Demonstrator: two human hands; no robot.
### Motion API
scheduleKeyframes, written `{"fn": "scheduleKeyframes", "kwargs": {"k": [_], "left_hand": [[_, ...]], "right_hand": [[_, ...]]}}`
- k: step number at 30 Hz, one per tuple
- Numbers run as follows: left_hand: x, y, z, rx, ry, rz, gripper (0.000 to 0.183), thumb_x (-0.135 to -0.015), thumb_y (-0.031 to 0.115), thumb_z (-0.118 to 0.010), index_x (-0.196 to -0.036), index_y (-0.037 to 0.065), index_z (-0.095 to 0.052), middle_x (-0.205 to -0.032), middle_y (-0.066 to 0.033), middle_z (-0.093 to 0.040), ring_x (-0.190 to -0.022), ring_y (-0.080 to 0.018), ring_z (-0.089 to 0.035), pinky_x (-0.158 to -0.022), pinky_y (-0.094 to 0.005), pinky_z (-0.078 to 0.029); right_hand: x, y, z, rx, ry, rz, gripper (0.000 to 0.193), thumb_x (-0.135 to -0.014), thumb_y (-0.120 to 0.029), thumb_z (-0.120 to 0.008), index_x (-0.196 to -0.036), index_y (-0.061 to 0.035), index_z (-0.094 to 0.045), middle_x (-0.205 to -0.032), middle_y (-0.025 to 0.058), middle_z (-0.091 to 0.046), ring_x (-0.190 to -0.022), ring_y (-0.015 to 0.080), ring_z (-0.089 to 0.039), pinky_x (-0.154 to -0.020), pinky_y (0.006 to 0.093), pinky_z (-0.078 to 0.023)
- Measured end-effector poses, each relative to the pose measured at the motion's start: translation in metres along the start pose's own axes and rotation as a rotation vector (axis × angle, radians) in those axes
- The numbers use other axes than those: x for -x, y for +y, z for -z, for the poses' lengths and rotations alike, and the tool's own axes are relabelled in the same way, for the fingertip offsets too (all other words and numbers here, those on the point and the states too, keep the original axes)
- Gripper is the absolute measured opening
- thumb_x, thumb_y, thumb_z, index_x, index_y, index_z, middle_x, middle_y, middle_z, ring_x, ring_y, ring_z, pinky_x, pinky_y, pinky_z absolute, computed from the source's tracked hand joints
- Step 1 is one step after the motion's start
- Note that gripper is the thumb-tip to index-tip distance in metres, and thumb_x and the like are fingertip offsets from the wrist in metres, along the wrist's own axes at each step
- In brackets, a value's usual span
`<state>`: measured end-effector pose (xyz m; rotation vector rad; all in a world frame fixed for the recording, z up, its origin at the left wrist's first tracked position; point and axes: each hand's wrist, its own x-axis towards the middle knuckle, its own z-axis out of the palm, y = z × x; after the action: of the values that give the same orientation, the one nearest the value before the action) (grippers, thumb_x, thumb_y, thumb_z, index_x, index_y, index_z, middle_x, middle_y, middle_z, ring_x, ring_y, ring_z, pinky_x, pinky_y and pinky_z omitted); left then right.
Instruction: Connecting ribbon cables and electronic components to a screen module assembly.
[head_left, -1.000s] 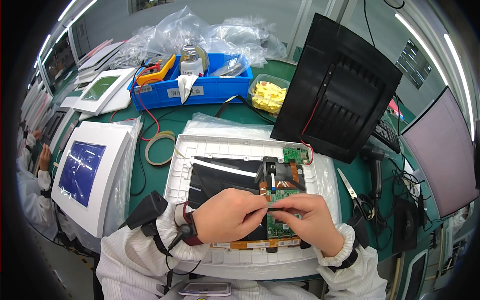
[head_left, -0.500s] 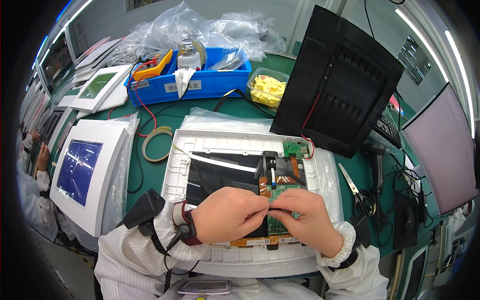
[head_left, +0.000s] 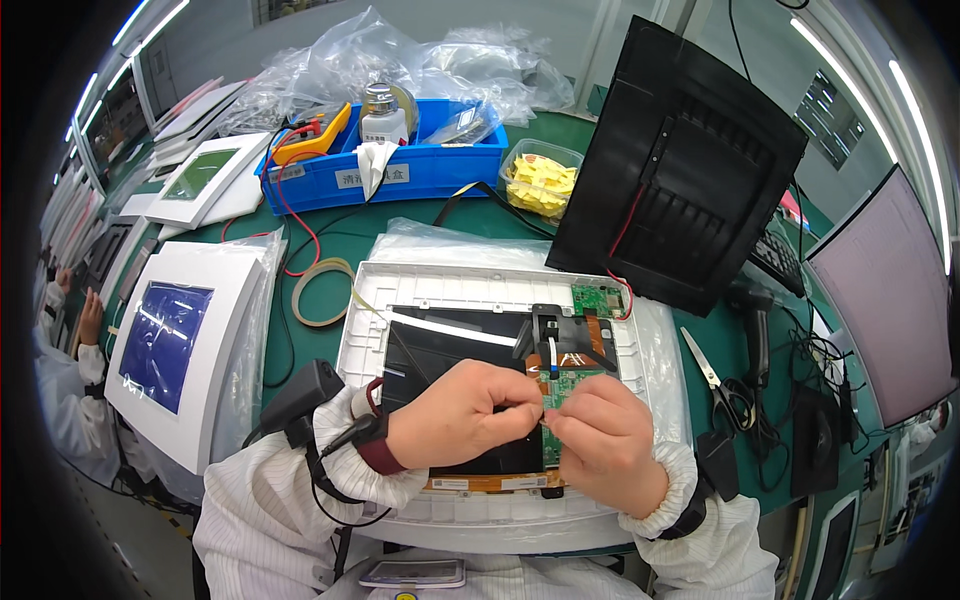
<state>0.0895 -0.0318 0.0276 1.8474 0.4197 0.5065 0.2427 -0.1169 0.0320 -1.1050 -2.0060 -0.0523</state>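
My left hand (head_left: 465, 415) and my right hand (head_left: 605, 435) meet fingertip to fingertip over the green circuit board (head_left: 566, 382) of an opened display unit. Both are closed in a pinch; whatever small piece lies between them is too hidden to name. The board sits on a dark panel (head_left: 430, 340) inside a white plastic frame (head_left: 450, 276). Orange flex ribbon (head_left: 572, 360) and a black bracket (head_left: 546, 322) lie just beyond my fingers. At the frame's far right corner is a smaller green board (head_left: 597, 299), with a red wire running to the black cover (head_left: 690, 160) standing tilted behind.
Scissors (head_left: 705, 360) and a handheld scanner (head_left: 752, 335) lie to the right. A tape roll (head_left: 298, 300) and a white panel with blue screen (head_left: 235, 330) are left. Behind stand a blue bin (head_left: 430, 165) and a tub of yellow pieces (head_left: 541, 183). A co-worker's hand (head_left: 90, 318) shows far left.
My right hand's fingers have curled in more and its wrist has turned, while both hands stay together over the board. The whole view has shifted slightly.
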Motion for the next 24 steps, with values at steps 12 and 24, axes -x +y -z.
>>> {"fn": "scheduleKeyframes", "kwargs": {"k": [12,24], "left_hand": [[-0.033,0.02,0.051,-1.002,0.654,-0.297,0.028,-0.068,0.007,-0.063,-0.094,0.001,-0.056,-0.097,-0.016,-0.055,-0.097,-0.0315,-0.049,-0.084,-0.0379,-0.037],[0.005,0.014,-0.004,0.037,0.001,-0.081,0.012,-0.075,0.011,-0.062,-0.083,0.001,-0.061,-0.075,-0.0091,-0.059,-0.071,-0.0188,-0.055,-0.065,-0.0275,-0.043]], "right_hand": [[0.006,0.006,0.023,-0.883,0.006,-0.786,0.005,-0.078,0.002,-0.057,-0.082,0.003,-0.059,-0.078,0.0053,-0.056,-0.068,0.0106,-0.051,-0.06,0.021,-0.042],[0.012,0.005,0.026,-1.021,-0.125,-0.777,0.009,-0.078,0.002,-0.056,-0.087,0.004,-0.056,-0.083,0.0051,-0.054,-0.074,0.0084,-0.05,-0.065,0.0197,-0.041]]}}
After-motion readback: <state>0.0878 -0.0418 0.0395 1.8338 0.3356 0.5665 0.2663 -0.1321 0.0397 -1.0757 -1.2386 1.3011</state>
